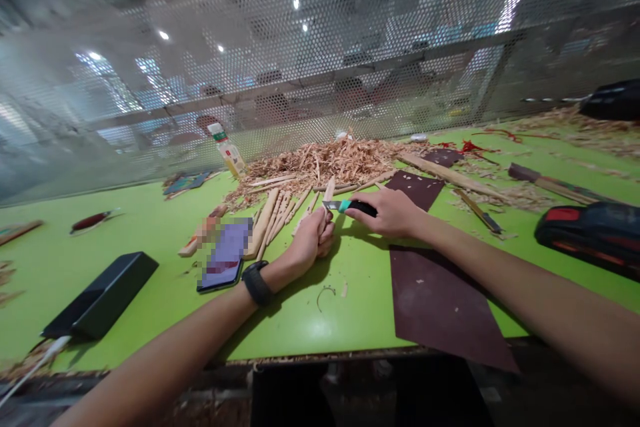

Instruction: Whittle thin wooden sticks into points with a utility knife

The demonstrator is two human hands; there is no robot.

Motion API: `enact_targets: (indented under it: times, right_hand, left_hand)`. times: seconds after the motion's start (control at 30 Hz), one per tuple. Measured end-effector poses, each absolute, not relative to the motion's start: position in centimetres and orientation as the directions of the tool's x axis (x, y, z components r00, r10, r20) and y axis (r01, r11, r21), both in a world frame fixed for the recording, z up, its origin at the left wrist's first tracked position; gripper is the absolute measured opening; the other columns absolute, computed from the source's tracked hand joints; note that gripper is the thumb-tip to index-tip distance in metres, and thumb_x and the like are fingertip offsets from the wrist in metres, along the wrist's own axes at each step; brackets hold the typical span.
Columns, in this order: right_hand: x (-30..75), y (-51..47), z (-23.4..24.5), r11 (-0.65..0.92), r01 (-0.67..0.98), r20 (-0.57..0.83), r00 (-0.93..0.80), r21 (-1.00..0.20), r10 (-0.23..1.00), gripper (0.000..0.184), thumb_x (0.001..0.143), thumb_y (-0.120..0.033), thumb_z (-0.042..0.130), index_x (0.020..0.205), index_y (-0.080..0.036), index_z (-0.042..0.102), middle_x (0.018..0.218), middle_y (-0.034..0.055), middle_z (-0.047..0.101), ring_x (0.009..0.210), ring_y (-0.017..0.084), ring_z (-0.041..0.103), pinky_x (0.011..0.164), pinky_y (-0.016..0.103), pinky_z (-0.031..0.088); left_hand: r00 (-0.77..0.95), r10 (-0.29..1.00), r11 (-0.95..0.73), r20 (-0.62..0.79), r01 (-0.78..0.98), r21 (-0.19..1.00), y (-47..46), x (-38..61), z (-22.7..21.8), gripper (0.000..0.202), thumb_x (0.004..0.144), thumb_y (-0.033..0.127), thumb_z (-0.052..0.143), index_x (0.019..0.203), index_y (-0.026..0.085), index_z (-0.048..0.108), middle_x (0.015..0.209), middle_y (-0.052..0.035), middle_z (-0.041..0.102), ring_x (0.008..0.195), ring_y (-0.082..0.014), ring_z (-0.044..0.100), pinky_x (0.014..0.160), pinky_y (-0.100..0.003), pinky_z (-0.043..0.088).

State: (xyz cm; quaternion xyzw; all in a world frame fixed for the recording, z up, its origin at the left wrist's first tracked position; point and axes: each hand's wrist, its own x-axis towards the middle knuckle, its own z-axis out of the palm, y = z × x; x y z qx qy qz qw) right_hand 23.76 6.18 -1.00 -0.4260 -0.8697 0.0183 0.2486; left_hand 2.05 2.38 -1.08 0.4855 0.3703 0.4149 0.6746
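Note:
My left hand [311, 240], with a black band on its wrist, is closed round a small pale wooden stick [330, 187] whose tip points up and away. My right hand [387, 211] grips a utility knife [361, 207] with a black and teal handle. The knife's blade lies across the stick, just above my left fingers. Left of that hand lie several carved wooden sticks [280, 217] and a flat wooden piece [261, 223]. A phone [227, 257] with a lit screen rests beside them.
Wood shavings [325, 163] are heaped before a perforated metal screen [300, 67]. Brown sandpaper [440, 300] overhangs the green table's [310, 327] front edge. A bottle [229, 153] stands at the back. A black box [103, 293] lies left, a red-black battery pack [590, 233] right.

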Motion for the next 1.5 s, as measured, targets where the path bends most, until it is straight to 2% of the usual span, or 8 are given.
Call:
enact_targets:
  times: [0.37,0.5,0.63,0.73,0.87,1.13,1.27,1.5]
  right_hand:
    - [22.7,6.3,-1.3,0.584,0.772,0.421,-0.456,-0.252,0.784,0.051,0.102,-0.063,0.045,0.122,-0.027,0.075,0.097,0.0079,0.08,0.072,0.023,0.068,0.059,0.031,0.038]
    - [26.7,8.9,-1.2,0.343,0.823,0.349,-0.19,-0.453,0.918,0.064,0.104,-0.067,0.035,0.12,-0.019,0.074,0.081,0.0105,0.077,0.056,0.021,0.061,0.054,0.033,0.041]
    - [30.2,10.3,-0.3,0.291,0.846,0.595,0.039,-0.448,0.803,0.067,0.102,-0.069,0.037,0.124,-0.016,0.072,0.094,0.0148,0.078,0.074,0.029,0.068,0.064,0.036,0.046]
    - [29.5,9.7,0.2,0.37,0.834,0.636,-0.03,-0.409,0.771,0.065,0.1,-0.07,0.039,0.116,-0.017,0.074,0.094,0.0142,0.078,0.078,0.029,0.069,0.065,0.035,0.046]
    - [26.9,8.2,0.2,0.419,0.798,0.502,-0.172,-0.433,0.848,0.064,0.099,-0.072,0.041,0.11,-0.017,0.073,0.078,0.0098,0.074,0.062,0.024,0.063,0.055,0.032,0.039]
    - [24.8,6.5,0.0,0.601,0.683,0.423,-0.44,-0.415,0.792,0.051,0.1,-0.063,0.049,0.117,-0.021,0.072,0.096,0.0093,0.078,0.073,0.023,0.066,0.062,0.031,0.04]
    - [24.2,6.2,-0.4,0.603,0.679,0.393,-0.463,-0.418,0.794,0.05,0.1,-0.063,0.05,0.121,-0.023,0.072,0.102,0.0094,0.079,0.081,0.025,0.069,0.067,0.032,0.043]
    - [24.1,6.4,-0.9,0.64,0.646,0.401,-0.501,-0.416,0.767,0.048,0.102,-0.061,0.049,0.118,-0.023,0.074,0.106,0.0093,0.08,0.089,0.026,0.072,0.073,0.034,0.047]
  left_hand:
    - [0.321,0.931,0.243,-0.173,-0.193,0.951,2.3,2.2,-0.6,0.037,0.108,0.04,0.035,0.076,0.022,0.043,0.045,0.0101,0.03,0.034,-0.0071,0.019,0.036,-0.019,0.017]
    - [0.492,0.867,0.154,-0.078,-0.117,0.981,1.0,2.3,-1.3,0.041,0.102,0.055,0.051,0.078,0.022,0.046,0.052,0.0089,0.039,0.037,-0.0063,0.028,0.037,-0.019,0.023]
    - [0.579,0.812,0.201,-0.08,-0.149,0.968,0.6,2.6,-2.0,0.045,0.099,0.061,0.052,0.077,0.023,0.043,0.047,0.0103,0.033,0.035,-0.0068,0.024,0.035,-0.02,0.021]
    - [0.409,0.911,0.147,-0.061,-0.183,0.972,1.6,2.5,-1.9,0.043,0.1,0.059,0.05,0.078,0.023,0.045,0.046,0.01,0.034,0.033,-0.0069,0.025,0.034,-0.019,0.022]
    - [0.259,0.956,0.191,-0.139,-0.189,0.963,2.7,2.3,-1.3,0.048,0.101,0.06,0.046,0.072,0.023,0.043,0.049,0.009,0.036,0.031,-0.006,0.025,0.031,-0.019,0.021]
    - [0.233,0.967,0.135,-0.107,-0.109,0.985,2.4,2.1,-1.6,0.054,0.1,0.069,0.04,0.075,0.022,0.048,0.042,0.0082,0.039,0.028,-0.0062,0.027,0.031,-0.018,0.023]
    - [0.225,0.972,0.079,-0.065,-0.056,0.995,2.5,1.9,-1.7,0.051,0.099,0.07,0.042,0.085,0.022,0.052,0.043,0.0062,0.05,0.027,-0.0071,0.03,0.031,-0.018,0.024]
    - [0.25,0.967,0.043,-0.042,0.002,0.999,2.5,1.9,-1.9,0.054,0.1,0.07,0.036,0.082,0.022,0.051,0.043,0.0025,0.056,0.027,-0.0088,0.036,0.032,-0.019,0.025]
